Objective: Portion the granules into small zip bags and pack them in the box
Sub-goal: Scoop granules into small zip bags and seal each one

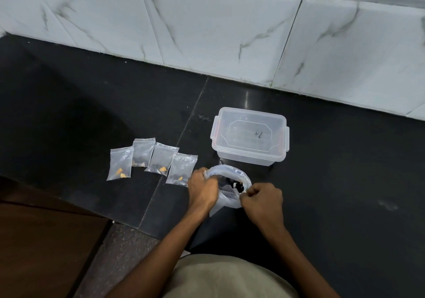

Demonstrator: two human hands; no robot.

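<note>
A large clear plastic bag (226, 200) with dark granules (238, 184) inside lies on the black counter in front of me. My left hand (202, 189) grips the bag's left rim and my right hand (262, 200) pinches its right rim, holding the mouth spread wide. Just behind the bag stands a clear plastic box (250, 136) with its clip lid on. Left of my hands, several small zip bags (151, 160) lie in a row, each holding dark granules and a few orange pieces.
A white marble-tiled wall (230, 33) rises behind the box. The black counter (345, 171) stretches to the right. A brown wooden surface (41, 240) sits lower at the left, past the counter's edge. My light trousers (225, 279) fill the bottom.
</note>
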